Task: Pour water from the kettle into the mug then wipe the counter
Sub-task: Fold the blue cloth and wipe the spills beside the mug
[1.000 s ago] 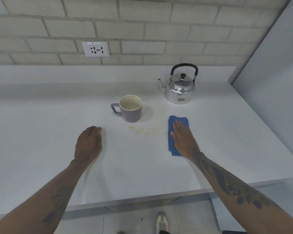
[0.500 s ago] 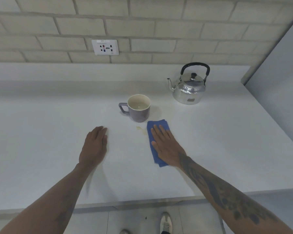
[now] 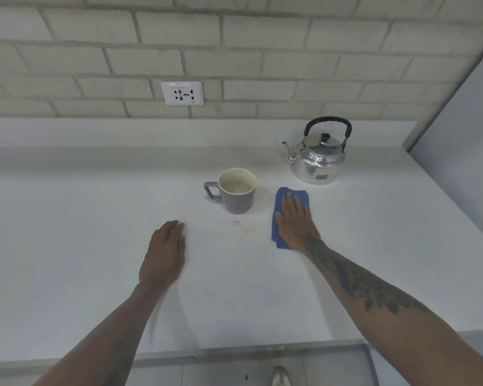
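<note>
A purple mug (image 3: 236, 192) with water in it stands on the white counter (image 3: 81, 246), handle to the left. The shiny metal kettle (image 3: 317, 157) with a black handle stands upright behind it to the right. My right hand (image 3: 294, 222) lies flat on a folded blue cloth (image 3: 279, 215), pressing it onto the counter just right of the mug. A small yellowish spill (image 3: 244, 227) sits in front of the mug, left of the cloth. My left hand (image 3: 165, 252) rests palm down on the counter, holding nothing.
A brick wall with a white power socket (image 3: 182, 93) rises behind the counter. A grey panel (image 3: 457, 162) closes the right side. The counter's front edge (image 3: 234, 351) runs below my arms, with floor tiles and a shoe (image 3: 280, 377) beneath.
My right hand slid the cloth left over the spill beside the mug, then back right; a smaller stain now shows. The left hand stayed put.
</note>
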A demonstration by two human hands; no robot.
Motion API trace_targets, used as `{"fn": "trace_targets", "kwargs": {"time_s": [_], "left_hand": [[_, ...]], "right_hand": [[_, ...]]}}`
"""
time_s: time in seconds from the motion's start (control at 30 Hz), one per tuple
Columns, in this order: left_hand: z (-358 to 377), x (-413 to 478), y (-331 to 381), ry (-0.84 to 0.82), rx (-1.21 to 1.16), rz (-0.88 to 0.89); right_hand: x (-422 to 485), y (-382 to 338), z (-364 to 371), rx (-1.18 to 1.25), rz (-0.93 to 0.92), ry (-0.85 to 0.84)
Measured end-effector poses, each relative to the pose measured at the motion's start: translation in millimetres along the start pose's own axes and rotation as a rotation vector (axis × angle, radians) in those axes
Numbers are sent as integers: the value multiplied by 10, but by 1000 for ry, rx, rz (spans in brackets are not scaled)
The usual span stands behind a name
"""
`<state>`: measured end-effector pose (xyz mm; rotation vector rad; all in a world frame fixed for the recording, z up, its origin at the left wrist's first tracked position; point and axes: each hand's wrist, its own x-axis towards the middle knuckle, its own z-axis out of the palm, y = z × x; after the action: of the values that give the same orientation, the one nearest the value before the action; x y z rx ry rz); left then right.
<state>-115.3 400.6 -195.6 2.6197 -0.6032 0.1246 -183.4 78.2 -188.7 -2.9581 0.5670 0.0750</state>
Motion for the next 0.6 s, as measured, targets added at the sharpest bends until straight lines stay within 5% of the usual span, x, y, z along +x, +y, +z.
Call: {"fn": "trace_targets", "kwargs": {"time_s": [0.3,0.5,0.6], "left_hand": [[57,0,-69,7,-22,3],[103,20,-106,11,-4,14],[98,25,-106,10,0,9]], "right_hand": [[-1065,-46,79,-23,-538,-46],[-884,-357,110,39,-30,-11],[-960,-953,163,48,-125,21]]}}
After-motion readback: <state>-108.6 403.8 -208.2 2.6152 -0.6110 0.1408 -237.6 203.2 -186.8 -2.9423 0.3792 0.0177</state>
